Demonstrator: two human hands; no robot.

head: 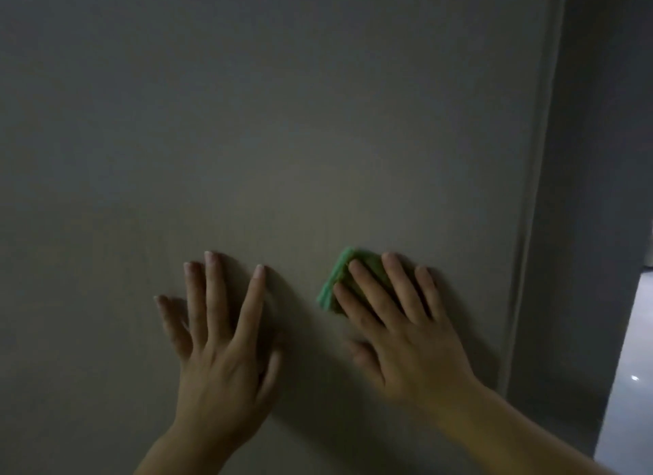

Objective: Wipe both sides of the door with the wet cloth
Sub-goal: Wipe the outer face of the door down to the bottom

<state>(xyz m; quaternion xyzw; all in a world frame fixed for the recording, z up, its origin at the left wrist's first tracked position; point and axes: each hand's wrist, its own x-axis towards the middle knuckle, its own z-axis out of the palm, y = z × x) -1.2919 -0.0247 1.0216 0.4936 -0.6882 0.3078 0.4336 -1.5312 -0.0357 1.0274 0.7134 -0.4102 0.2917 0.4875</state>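
A plain grey door (268, 128) fills most of the dim head view. My left hand (221, 336) lies flat against it at lower centre, fingers straight and spread. To its right, my right hand (399, 329) presses a folded green cloth (335, 280) flat onto the door with straight fingers. Only the cloth's upper left part shows past my fingertips; the rest is hidden under the hand.
The door's right edge (530, 227) runs down the right side, with a darker grey frame or wall (593, 156) beyond it. A bright strip of shiny floor (632, 386) shows at the lower right.
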